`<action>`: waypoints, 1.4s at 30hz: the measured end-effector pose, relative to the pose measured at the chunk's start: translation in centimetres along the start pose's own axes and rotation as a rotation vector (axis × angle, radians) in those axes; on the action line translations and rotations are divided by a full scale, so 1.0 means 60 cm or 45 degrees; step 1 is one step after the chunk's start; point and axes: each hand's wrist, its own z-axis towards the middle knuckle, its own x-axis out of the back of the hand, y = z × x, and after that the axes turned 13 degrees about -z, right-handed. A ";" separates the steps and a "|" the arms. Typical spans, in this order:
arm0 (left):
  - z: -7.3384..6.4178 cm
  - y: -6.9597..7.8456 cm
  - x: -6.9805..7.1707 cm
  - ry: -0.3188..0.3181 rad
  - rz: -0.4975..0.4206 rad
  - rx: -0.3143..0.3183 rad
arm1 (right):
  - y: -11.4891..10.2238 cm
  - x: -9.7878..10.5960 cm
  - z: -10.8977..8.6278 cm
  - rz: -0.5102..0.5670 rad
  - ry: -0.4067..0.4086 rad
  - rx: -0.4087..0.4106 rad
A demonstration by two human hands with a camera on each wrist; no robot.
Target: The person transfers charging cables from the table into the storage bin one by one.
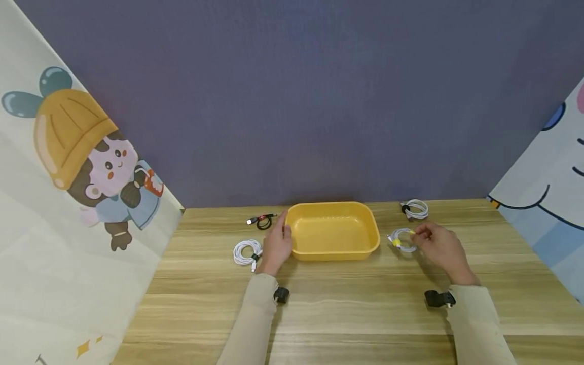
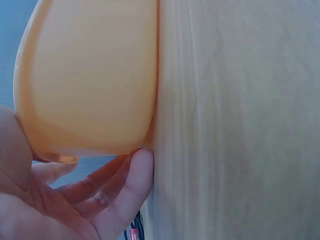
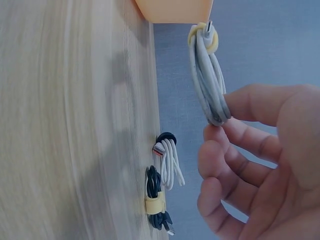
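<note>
A yellow plastic bin [image 1: 335,255] sits at the back of the wooden table. My left hand [image 1: 276,247] grips its left end, thumb at the rim and fingers against the outer wall. To the right of the bin, my right hand [image 1: 440,247] pinches a coiled grey-white cable [image 3: 204,75] between thumb and fingertips. A yellow strap [image 3: 212,42] binds the coil near its plug. In the right wrist view this cable hangs above the table, and its plug end points toward the bin.
Left of the bin lie a coiled white cable [image 1: 242,251] and a small black cable [image 1: 263,222]. A white cable with a black strap [image 1: 416,209] rests at the back right. Beside it, a black cable with a yellow strap [image 3: 154,190] shows. A dark panel [image 1: 319,101] stands behind.
</note>
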 end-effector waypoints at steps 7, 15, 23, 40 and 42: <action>0.012 0.010 -0.010 0.029 0.000 0.028 | 0.005 0.004 0.032 0.005 -0.001 0.012; 0.004 0.006 -0.004 0.017 -0.001 0.013 | -0.008 0.003 0.015 0.013 0.046 -0.016; -0.016 -0.003 0.014 -0.021 -0.005 -0.029 | -0.034 -0.001 -0.032 0.003 0.128 -0.065; -0.027 -0.010 0.020 -0.045 -0.003 -0.020 | -0.053 -0.009 -0.050 0.023 0.235 -0.065; -0.027 -0.010 0.019 -0.043 -0.008 -0.023 | -0.054 -0.010 -0.049 0.019 0.250 -0.062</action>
